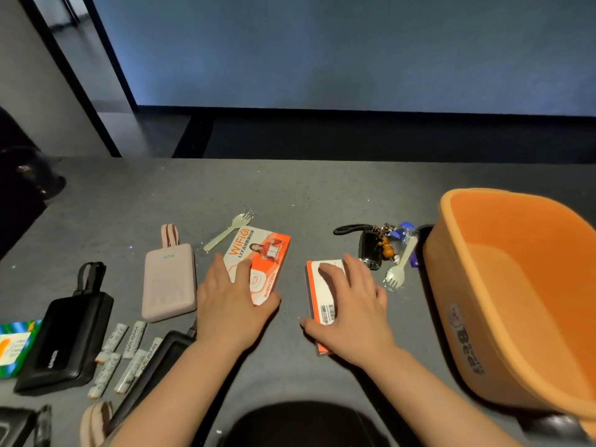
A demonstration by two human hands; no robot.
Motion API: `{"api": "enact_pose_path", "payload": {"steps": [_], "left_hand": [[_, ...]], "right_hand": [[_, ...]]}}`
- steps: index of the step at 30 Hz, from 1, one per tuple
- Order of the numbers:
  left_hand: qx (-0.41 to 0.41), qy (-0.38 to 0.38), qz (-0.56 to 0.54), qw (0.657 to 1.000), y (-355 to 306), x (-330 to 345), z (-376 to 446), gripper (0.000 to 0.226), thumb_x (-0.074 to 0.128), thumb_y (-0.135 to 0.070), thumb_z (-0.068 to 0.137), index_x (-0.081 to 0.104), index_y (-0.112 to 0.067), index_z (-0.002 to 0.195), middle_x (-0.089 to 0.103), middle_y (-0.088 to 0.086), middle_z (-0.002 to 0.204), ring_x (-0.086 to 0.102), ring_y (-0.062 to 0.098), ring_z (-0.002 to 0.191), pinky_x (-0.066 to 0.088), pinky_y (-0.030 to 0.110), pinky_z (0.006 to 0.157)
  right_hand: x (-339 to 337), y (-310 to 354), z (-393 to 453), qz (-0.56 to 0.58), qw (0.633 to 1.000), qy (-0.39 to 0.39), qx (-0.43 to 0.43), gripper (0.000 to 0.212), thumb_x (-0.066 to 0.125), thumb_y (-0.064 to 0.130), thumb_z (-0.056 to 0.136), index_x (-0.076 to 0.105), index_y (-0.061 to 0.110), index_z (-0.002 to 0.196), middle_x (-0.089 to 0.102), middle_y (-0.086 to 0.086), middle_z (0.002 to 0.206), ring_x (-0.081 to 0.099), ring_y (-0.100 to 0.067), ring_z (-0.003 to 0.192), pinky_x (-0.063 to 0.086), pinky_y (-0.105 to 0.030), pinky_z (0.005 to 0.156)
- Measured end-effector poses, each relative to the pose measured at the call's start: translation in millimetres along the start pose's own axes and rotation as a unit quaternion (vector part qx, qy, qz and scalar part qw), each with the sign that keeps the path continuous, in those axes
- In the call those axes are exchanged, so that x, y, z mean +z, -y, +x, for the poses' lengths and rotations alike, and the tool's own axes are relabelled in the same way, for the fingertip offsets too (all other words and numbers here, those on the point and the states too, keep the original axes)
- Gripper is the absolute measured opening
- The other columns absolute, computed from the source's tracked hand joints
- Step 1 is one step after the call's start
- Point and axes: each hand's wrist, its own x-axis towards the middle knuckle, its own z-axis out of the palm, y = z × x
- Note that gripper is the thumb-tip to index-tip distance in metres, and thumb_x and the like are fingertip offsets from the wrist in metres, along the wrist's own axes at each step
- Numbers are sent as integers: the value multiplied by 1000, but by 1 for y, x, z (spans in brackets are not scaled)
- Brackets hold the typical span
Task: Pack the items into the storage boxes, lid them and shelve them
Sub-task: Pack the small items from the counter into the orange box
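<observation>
On the grey table (290, 195), each hand lies flat on a boxed router: right hand (351, 304) nearer the orange storage box (483, 317), left hand (232, 304) farther off.

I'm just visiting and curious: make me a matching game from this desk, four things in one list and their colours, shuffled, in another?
Things:
1. storage tub
2. power bank with looped strap
3. box under the left hand
4. power bank near the left edge

Colours:
A. black
B. orange and white
C. pale pink
D. plain orange

Pairs: 1-D, 2-C, 3-B, 4-A
</observation>
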Motion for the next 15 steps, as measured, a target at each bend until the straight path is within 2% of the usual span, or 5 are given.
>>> {"api": "enact_pose_path", "payload": {"steps": [2,7,10,15], "left_hand": [[-7,-3,7,1000,-6,-3,8,78,45,-72,73,28,-30,136,32,12,141,34,32,126,35,43,100],[-22,21,-11,999,-23,-12,8,78,60,-61,68,36,-22,131,41,8,132,38,31,118,34,41,93],[-29,19,-62,997,-34,-25,-3,81,66,-56,59,41,-22,127,48,6,129,41,30,116,38,42,91],[-4,-67,-156,986,-68,-68,-22,85,71,-57,55,44,-25,129,52,2,128,44,29,118,42,47,94]], "right_hand": [[-5,-4,-2,-24,998,9,49,97,64,65,60,20,35,142,11,0,153,9,-22,141,20,-44,109],[-12,-5,-12,4,992,31,119,105,68,59,59,14,29,144,26,-3,144,28,-25,127,33,-39,103],[-25,-2,-25,45,992,12,115,104,67,56,61,12,30,145,29,1,141,26,-21,128,29,-36,104],[-89,9,-48,60,995,-55,56,100,64,59,63,10,34,144,26,7,143,24,-17,128,27,-34,106]]}}
